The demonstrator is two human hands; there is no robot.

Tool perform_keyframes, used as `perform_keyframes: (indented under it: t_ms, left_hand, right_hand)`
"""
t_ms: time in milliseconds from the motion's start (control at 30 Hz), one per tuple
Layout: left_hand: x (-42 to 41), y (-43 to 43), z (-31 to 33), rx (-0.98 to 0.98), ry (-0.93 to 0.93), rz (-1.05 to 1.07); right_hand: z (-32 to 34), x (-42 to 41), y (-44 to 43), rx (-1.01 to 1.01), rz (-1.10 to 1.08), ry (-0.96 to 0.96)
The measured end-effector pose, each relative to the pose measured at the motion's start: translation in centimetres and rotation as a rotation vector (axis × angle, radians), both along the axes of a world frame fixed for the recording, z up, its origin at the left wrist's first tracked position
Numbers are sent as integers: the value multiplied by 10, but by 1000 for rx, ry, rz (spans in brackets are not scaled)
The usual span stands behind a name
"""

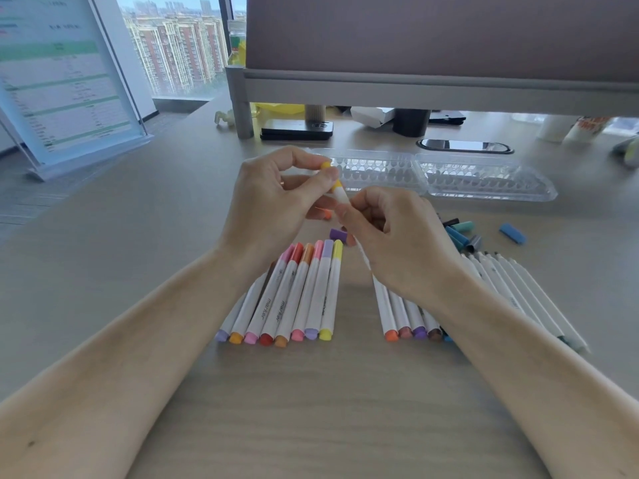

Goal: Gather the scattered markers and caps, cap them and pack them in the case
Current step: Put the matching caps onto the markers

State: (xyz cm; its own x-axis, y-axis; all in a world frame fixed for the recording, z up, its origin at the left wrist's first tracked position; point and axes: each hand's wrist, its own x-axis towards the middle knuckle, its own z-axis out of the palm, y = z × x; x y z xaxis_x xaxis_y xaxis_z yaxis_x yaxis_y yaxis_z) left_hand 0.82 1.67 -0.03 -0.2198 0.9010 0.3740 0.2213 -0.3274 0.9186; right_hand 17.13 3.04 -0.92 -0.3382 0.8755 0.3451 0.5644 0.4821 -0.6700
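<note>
Your left grip (pixel 276 202) pinches a yellow cap (pixel 326 165) between thumb and forefinger above the desk (pixel 311 426). Your right grip (pixel 397 243) curls round the white barrel of the yellow marker (pixel 341 194) just below it. The thumb covers the join, so you cannot tell whether the cap is fully seated, and the marker's lower end is lost inside the right palm.

Beyond the hands the clear case (pixel 484 181) lies open in two halves, its left end partly screened by your fingers. A row of capped markers (pixel 297 299) lies side by side under the left wrist, with the leftmost partly covered by the forearm. A second group of markers (pixel 403 312) runs beneath the right hand, far ends hidden, capped or not unclear. More white barrels (pixel 518 292) lie past that arm, tips seemingly bare.

A purple cap (pixel 336 234) and an orange cap (pixel 325 214) peek out between the hands. A cluster of teal and dark caps (pixel 461 233) sits by the right knuckles, and a blue cap (pixel 512 233) lies apart. The sign stand (pixel 69 81) at left is too blurred to read.
</note>
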Motion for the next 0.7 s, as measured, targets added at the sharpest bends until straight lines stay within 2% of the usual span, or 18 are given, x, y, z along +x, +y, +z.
perform_keyframes:
  t_ms: [200, 300, 400, 500, 700]
  left_hand:
    - [2, -6, 4, -56, 77, -77]
    - [0, -7, 5, -91, 153, -92]
    - [6, -9, 0, -97, 298, -145]
    - [10, -8, -7, -68, 494, -112]
    - [10, -6, -15, -12, 787, -56]
  right_hand:
    - [9, 4, -2, -34, 33, -16]
    - [16, 11, 0, -142, -10, -29]
    - [20, 23, 7, -161, -66, -187]
    - [18, 30, 8, -148, -44, -394]
    - [19, 27, 4, -90, -59, -525]
